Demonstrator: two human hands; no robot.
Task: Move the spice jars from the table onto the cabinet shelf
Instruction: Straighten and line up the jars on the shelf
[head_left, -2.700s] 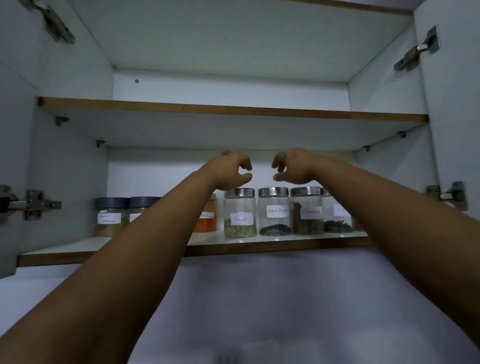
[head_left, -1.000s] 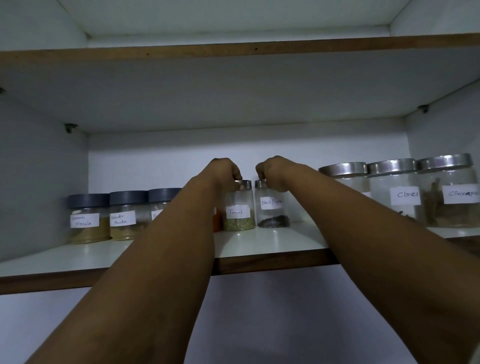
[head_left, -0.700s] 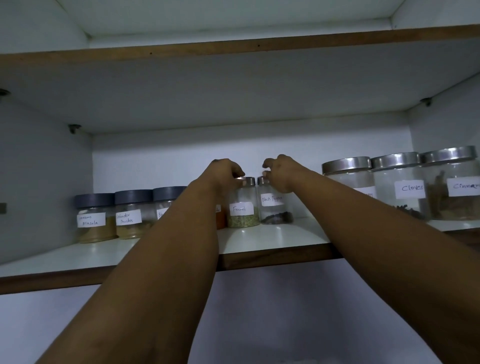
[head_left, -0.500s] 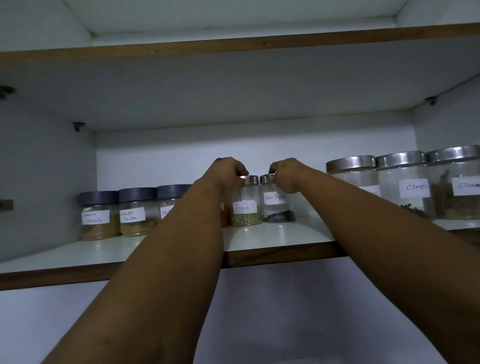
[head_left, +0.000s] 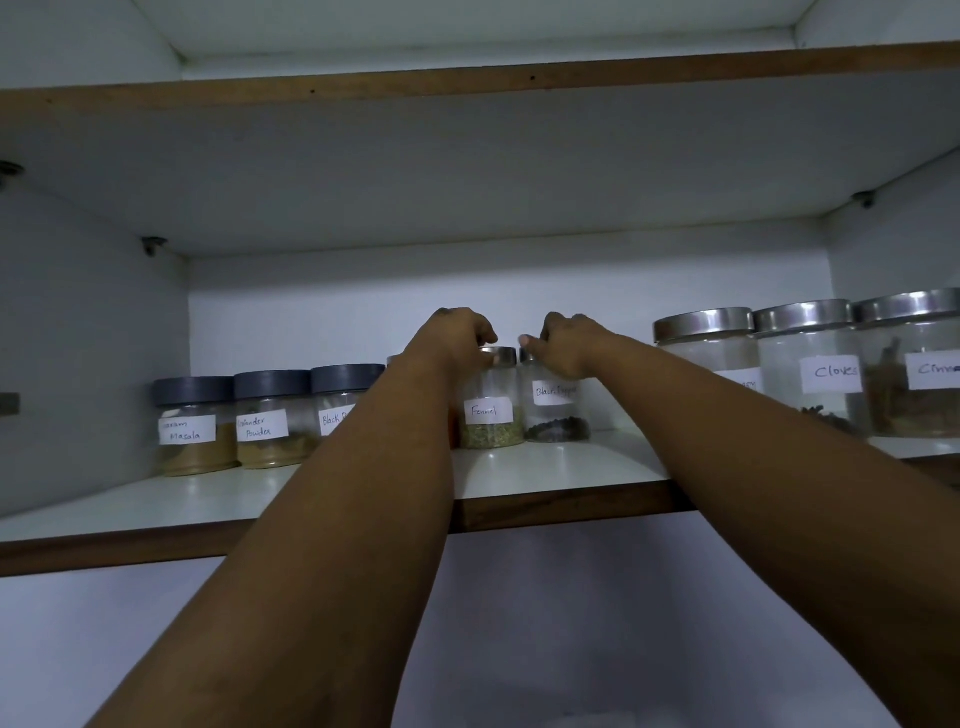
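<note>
Both arms reach deep into the cabinet over the white shelf (head_left: 561, 467). My left hand (head_left: 457, 340) grips the metal lid of the Fennel jar (head_left: 491, 415), which stands at the back of the shelf with green seeds inside. My right hand (head_left: 566, 343) grips the lid of the Black Pepper jar (head_left: 556, 413), standing right beside it. Both jars rest upright on the shelf.
Three grey-lidded jars, Garam Masala (head_left: 192, 423), Coriander Powder (head_left: 270, 418) and a black-labelled one (head_left: 340, 400), stand at the left. Larger steel-lidded jars, among them Cloves (head_left: 810, 369) and Cinnamon (head_left: 919, 364), stand at the front right. An upper shelf (head_left: 467, 83) hangs overhead.
Both hands pushed the Fennel and Black Pepper jars from the shelf's front to its back. Over the last second they stay on the lids; the view drifts slightly.
</note>
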